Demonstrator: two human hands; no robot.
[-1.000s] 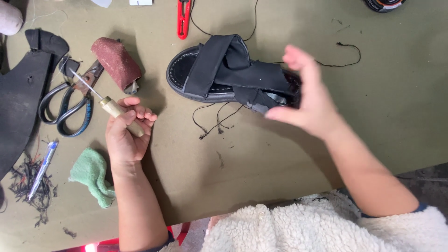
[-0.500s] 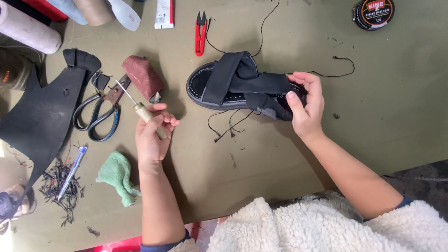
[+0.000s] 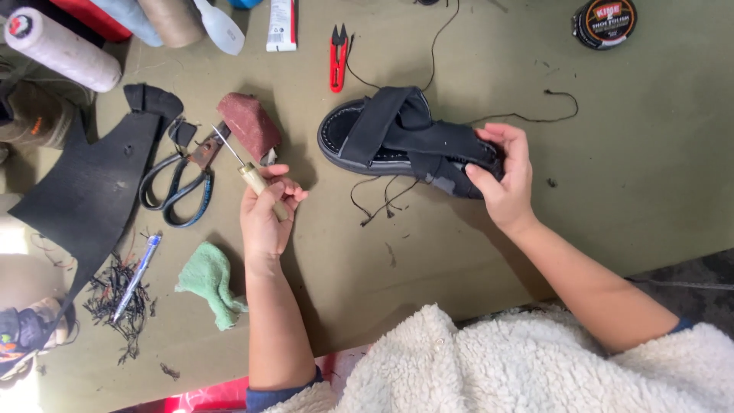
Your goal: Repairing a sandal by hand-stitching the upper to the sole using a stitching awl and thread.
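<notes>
Black sandal point(image 3: 397, 138) on the olive surface point(image 3: 627, 153) is gripped at its end by the right hand point(image 3: 505, 180), while the left hand point(image 3: 264, 214) clenches a wooden-handled awl point(image 3: 248, 174).

A black sandal point(image 3: 397, 138) with crossed fabric straps lies sole-down near the middle of the surface, loose dark threads trailing from its near side. A wooden-handled awl point(image 3: 248, 172) angles its thin needle toward the far-left corner.
</notes>
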